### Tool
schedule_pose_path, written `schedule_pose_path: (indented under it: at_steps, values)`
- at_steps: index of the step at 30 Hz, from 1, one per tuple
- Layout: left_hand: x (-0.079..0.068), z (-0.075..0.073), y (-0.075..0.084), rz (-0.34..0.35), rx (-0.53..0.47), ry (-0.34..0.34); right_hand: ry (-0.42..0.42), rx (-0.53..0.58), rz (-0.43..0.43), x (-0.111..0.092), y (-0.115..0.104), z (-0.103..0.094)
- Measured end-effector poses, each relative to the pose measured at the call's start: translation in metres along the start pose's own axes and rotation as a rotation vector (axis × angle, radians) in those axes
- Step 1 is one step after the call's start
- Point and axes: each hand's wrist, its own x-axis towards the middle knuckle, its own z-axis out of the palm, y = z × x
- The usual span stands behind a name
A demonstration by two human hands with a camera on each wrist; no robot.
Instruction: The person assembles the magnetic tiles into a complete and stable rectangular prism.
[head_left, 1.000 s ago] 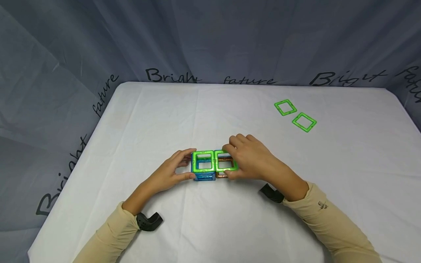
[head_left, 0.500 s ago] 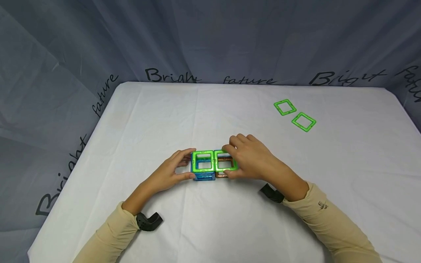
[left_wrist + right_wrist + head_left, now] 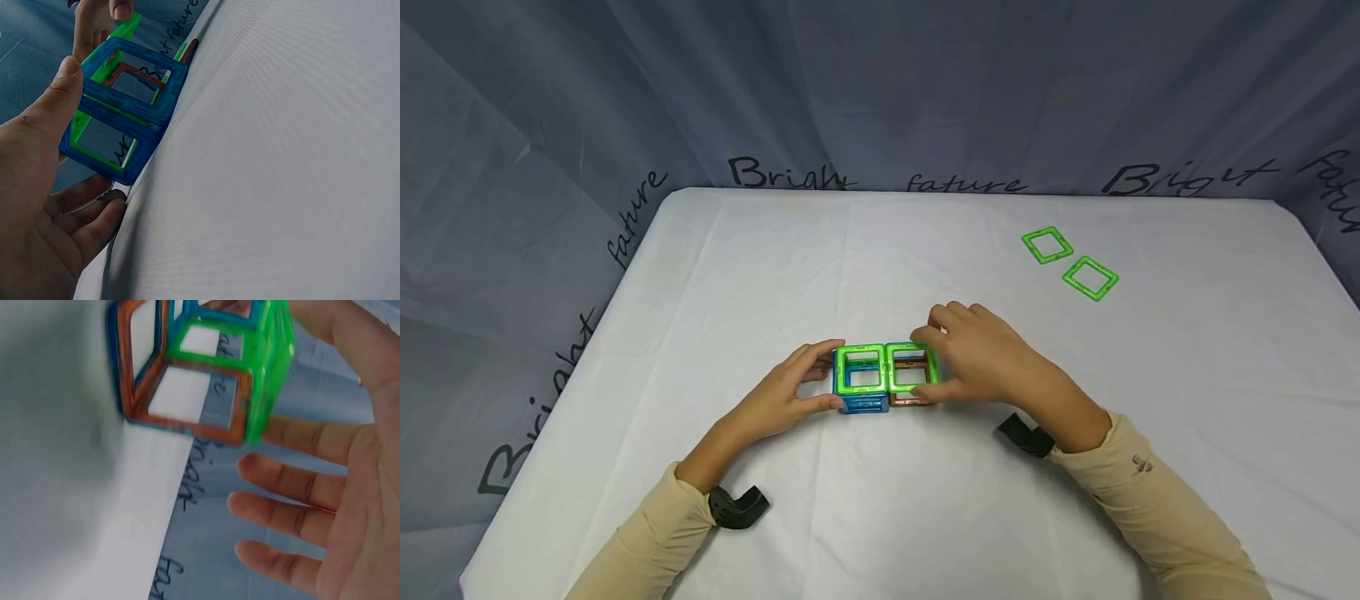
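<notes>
A two-cube box of magnetic tiles [image 3: 862, 402] stands on the white cloth in the head view. Two green square tiles form its top, with blue sides on the left part and orange ones on the right. My left hand [image 3: 792, 390] holds its left end between thumb and index finger. In the left wrist view the thumb [image 3: 70, 75] lies on a blue corner. My right hand [image 3: 981, 354] is at the right end, thumb and index finger near the green top tile's edges. Its other fingers [image 3: 281, 509] are spread and fairly straight in the right wrist view.
Two loose green diamond-shaped or square tiles lie farther back on the right, one tile [image 3: 1047, 245] left of the other tile [image 3: 1090, 278]. A grey curtain [image 3: 880, 92] with handwriting borders the table [image 3: 737, 275] behind. Black wrist mounts [image 3: 739, 507] sit under both forearms.
My right hand has shifted slightly right and back, its fingers loosening from the box's right end. The left hand keeps its hold, and the box stays nearly in place.
</notes>
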Motion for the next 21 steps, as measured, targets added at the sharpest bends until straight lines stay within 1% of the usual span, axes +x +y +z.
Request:
schedule_pose_path:
  at_steps: [4,8,12,16,21]
  values:
    - [0.000,0.000,-0.001,0.006,-0.008,0.001,-0.002,0.070,0.053,-0.003,0.016,-0.004]
    - [0.000,0.001,-0.001,0.006,-0.010,0.003,0.009,0.131,0.128,-0.004,0.039,-0.005]
    - [0.000,0.001,-0.001,0.002,-0.008,0.003,0.007,0.210,0.286,-0.007,0.067,-0.004]
    - [0.000,0.000,0.000,0.005,-0.010,0.002,-0.023,0.281,0.464,-0.014,0.099,-0.004]
    - [0.000,0.000,0.001,0.010,-0.004,0.006,-0.044,0.344,0.617,-0.026,0.134,-0.002]
